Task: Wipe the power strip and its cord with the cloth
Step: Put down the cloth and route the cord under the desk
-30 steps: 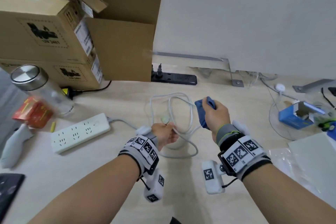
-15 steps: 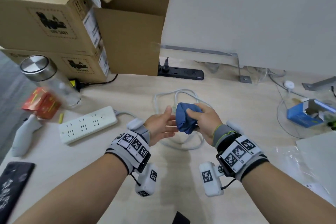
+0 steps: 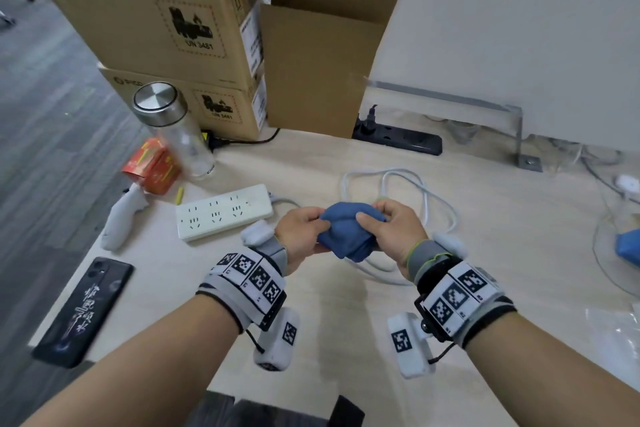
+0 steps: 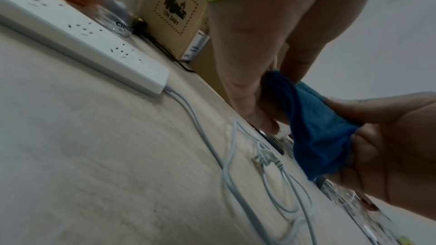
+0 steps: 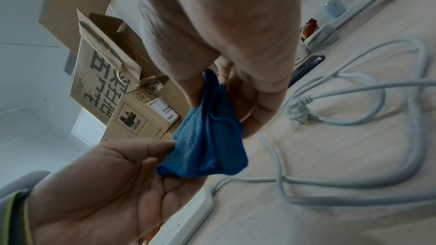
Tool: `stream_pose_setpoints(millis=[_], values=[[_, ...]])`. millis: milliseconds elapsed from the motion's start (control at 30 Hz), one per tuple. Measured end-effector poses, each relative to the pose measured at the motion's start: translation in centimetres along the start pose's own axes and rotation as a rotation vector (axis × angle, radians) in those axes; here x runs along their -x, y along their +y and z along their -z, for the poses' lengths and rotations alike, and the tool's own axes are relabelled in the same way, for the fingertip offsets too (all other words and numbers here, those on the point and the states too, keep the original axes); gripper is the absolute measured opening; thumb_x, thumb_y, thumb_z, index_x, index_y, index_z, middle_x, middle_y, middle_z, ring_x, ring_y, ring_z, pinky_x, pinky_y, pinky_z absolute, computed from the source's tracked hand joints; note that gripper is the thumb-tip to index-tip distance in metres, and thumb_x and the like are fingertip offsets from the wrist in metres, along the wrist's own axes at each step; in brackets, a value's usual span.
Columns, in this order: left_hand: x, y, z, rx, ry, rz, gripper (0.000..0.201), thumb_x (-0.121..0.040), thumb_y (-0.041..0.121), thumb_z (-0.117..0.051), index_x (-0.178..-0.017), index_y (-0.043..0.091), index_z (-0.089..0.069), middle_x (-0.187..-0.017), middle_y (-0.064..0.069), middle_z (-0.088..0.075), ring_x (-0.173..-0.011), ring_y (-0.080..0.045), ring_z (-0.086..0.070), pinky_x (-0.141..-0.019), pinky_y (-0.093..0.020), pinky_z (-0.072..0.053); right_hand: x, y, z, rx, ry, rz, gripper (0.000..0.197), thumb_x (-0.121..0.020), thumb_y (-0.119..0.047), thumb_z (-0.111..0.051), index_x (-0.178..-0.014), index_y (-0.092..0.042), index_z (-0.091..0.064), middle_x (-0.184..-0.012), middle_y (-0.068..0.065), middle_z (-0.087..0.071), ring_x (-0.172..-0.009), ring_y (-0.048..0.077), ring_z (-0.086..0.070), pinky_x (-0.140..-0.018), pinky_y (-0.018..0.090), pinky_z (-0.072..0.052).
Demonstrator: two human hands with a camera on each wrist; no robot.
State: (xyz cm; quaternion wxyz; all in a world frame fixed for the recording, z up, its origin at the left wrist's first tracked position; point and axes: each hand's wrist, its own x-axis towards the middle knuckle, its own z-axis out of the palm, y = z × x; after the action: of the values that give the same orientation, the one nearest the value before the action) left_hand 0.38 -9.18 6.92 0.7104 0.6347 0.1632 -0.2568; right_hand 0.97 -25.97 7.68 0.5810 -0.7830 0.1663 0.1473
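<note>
I've got both hands, left hand (image 3: pixel 304 236) & right hand (image 3: pixel 394 236), pinching the blue cloth (image 3: pixel 349 236) above the coiled cord (image 3: pixel 440 204), prob. refolding it, w/ power strip (image 3: pixel 223 217) just left of cord.

Both forearms reach forward; the left hand (image 3: pixel 300 236) and right hand (image 3: pixel 396 233) meet, fingers pinching the cloth (image 3: pixel 348 234) between them.

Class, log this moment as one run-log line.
left hand: pinches blue cloth | right hand: pinches blue cloth | white power strip, cord: untouched on desk
</note>
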Motion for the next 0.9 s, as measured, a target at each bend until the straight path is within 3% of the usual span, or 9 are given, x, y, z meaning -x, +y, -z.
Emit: stream_pose_setpoints(millis=[133,233,333,467,567,733,900], values=[[0.6,0.0,1.1,0.154,0.013,0.028,0.023,-0.094,0.006,-0.043,-0.108,-0.001,-0.059,-0.113,-0.023,-0.062,-0.092,-0.033,-0.063,-0.068,-0.039,-0.057,0.2,-0.3,-1.0,-0.11,-0.029,-0.064,0.016,-0.088,-0.021,-0.067,-0.081,-0.012,-0.055,-0.077,0.012,-0.061,-0.069,0.026,-0.062,-0.063,0.037,-0.056],[0.6,0.2,1.7,0.231,-0.068,0.164,0.044,-0.094,0.037,-0.049,-0.116,0.002,-0.059,-0.117,-0.019,-0.065,-0.102,-0.033,-0.065,-0.078,-0.043,-0.057,0.7,-0.7,-1.1,-0.101,-0.067,0.022,0.012,-0.09,-0.02,-0.063,-0.079,-0.017,-0.058,-0.077,0.01,-0.063,-0.07,0.022,-0.06,-0.063,0.032,-0.049],[0.8,0.4,2.1,0.238,-0.171,0.227,0.058,-0.091,0.056,-0.043,-0.117,0.008,-0.061,-0.115,-0.015,-0.068,-0.103,-0.029,-0.066,-0.073,-0.038,-0.057,1.2,-1.3,-1.5,-0.133,-0.214,0.083,0.015,-0.091,-0.006,-0.06,-0.086,-0.02,-0.059,-0.081,0.008,-0.064,-0.074,0.02,-0.061,-0.061,0.03,-0.049],[1.2,0.1,1.8,0.221,-0.052,0.135,0.031,-0.095,0.036,-0.048,-0.106,0.01,-0.061,-0.114,-0.012,-0.066,-0.096,-0.027,-0.066,-0.064,-0.037,-0.057,1.3,-1.8,-1.8,-0.194,-0.261,0.036,0.019,-0.09,0.003,-0.058,-0.088,-0.017,-0.057,-0.075,0.004,-0.063,-0.066,0.015,-0.059,-0.05,0.021,-0.047],[1.0,-0.4,2.3,0.138,0.103,0.009,0.008,-0.096,0.025,-0.049,-0.093,0.02,-0.055,-0.105,-0.013,-0.064,-0.084,-0.027,-0.064,-0.055,-0.034,-0.054,0.9,-1.5,-2.5,-0.209,-0.149,0.001,0.016,-0.088,-0.001,-0.062,-0.084,-0.015,-0.056,-0.077,0.006,-0.064,-0.067,0.017,-0.059,-0.055,0.027,-0.05],[1.4,-1.7,3.4,-0.04,0.223,-0.134,0.011,-0.096,0.023,-0.049,-0.105,0.019,-0.053,-0.093,-0.01,-0.067,-0.078,-0.026,-0.066,-0.052,-0.033,-0.055,0.3,-0.6,-4.5,-0.08,-0.042,0.03,0.02,-0.082,0.0,-0.069,-0.079,-0.016,-0.058,-0.077,0.007,-0.065,-0.07,0.024,-0.06,-0.063,0.038,-0.054],[2.2,-3.4,7.1,-0.08,0.353,-0.095,0.005,-0.096,0.022,-0.048,-0.093,0.021,-0.052,-0.086,-0.011,-0.066,-0.072,-0.026,-0.065,-0.05,-0.035,-0.056,0.0,-0.4,-8.4,-0.023,-0.173,-0.032,0.019,-0.081,-0.001,-0.07,-0.08,-0.017,-0.059,-0.08,0.009,-0.063,-0.074,0.026,-0.062,-0.072,0.045,-0.057]])
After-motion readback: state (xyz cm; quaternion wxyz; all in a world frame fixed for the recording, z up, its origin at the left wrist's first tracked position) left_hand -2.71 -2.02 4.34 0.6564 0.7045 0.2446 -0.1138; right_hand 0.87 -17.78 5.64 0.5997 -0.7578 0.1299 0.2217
